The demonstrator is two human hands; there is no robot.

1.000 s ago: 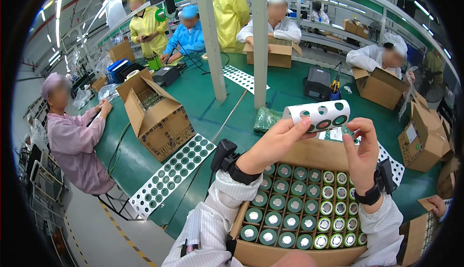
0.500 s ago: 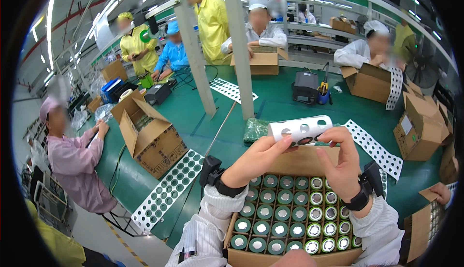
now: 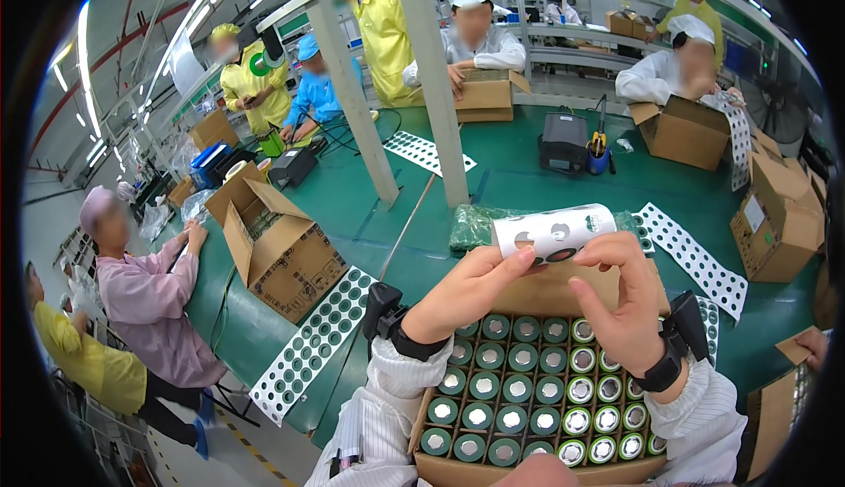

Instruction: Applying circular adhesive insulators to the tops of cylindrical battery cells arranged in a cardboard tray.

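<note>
My left hand (image 3: 475, 289) grips a curled white sheet of round stickers (image 3: 556, 228), thumb on its near side. My right hand (image 3: 623, 298) is at the sheet's right end, its index fingertip by the lower edge and its thumb apart below; I see nothing clearly between them. Under both hands stands an open carton (image 3: 466, 472) of cylindrical battery cells in cardboard dividers. Cells on the left (image 3: 515, 388) have dark green rings on top; those on the right (image 3: 607, 390) show silver ends with light green rims. My right hand and wrist hide some cells.
Green bubble wrap (image 3: 469, 227) lies behind the sheet. Sticker sheets lie left (image 3: 315, 337) and right (image 3: 695, 262). Another carton (image 3: 286, 267) stands left, more (image 3: 779, 223) right. Two pale posts (image 3: 431, 91) rise from the green table (image 3: 502, 166). Co-workers sit or stand around it.
The view has shifted slightly. My right thumb and index finger have drawn a little down and left along the sheet's end. My left hand keeps its hold.
</note>
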